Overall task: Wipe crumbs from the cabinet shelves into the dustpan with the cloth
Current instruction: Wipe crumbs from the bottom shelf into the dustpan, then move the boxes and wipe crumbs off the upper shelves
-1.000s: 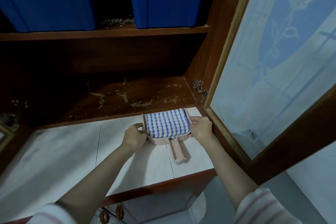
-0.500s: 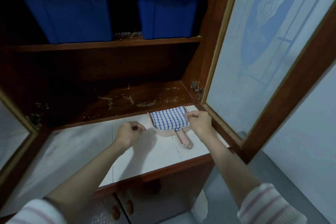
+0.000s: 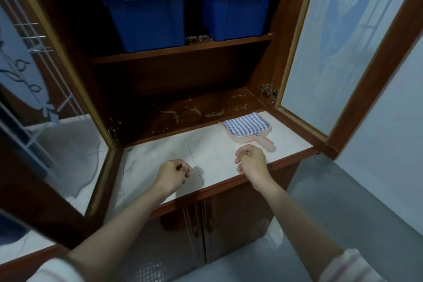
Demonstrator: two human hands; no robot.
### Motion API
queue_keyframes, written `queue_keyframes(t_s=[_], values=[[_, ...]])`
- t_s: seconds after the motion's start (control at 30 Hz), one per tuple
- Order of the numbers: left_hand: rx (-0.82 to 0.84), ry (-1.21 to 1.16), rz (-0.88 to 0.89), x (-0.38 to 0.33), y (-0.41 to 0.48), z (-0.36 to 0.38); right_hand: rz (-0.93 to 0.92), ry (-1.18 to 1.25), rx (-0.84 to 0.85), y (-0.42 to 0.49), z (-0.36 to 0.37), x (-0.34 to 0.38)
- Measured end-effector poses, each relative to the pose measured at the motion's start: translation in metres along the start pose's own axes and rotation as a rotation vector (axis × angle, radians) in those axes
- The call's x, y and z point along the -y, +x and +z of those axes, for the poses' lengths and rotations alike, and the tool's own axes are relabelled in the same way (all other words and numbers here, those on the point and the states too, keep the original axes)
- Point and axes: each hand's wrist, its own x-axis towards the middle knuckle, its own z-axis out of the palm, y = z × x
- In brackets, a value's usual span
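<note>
On white tiled worktop (image 3: 160, 158): blue-checked cloth (image 3: 246, 124) in pink plastic dustpan (image 3: 242, 138), one o'clock of right hand (image 3: 251, 160) (nearer); handle toward it; both hands' fingers loosely curled, empty.

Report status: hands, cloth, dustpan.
Left hand and right hand empty, curled. Checked cloth lying in pink dustpan on tiled counter. Crumbs unswept; nothing blocking.

Two bare forearms reach in from the bottom edge. Each ends in a pale sleeve pushed up near the elbow: the left sleeve (image 3: 57, 269) and the right sleeve (image 3: 350, 265), both light with faint pinkish stripes. The left hand (image 3: 171, 173) and right hand (image 3: 251, 161) wear no gloves, rings or watches.
</note>
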Motion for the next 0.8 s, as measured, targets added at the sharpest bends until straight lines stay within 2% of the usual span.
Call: queue_keyframes(t_s=[0.23, 0.37, 0.57, 0.8], values=[[0.002, -0.062, -0.02, 0.006, -0.017, -0.012, -0.036, 0.007, 0.015, -0.018, 0.007, 0.008], [-0.055, -0.11, 0.043, -0.004, -0.021, -0.023, -0.086, 0.04, 0.03, -0.018, 0.007, 0.026], [-0.043, -0.148, 0.1, 0.0, -0.057, -0.036, -0.053, 0.04, 0.098, -0.06, 0.03, 0.015], [0.068, -0.148, 0.199, 0.011, -0.119, -0.07, -0.081, 0.132, 0.043, -0.117, 0.053, 0.026]])
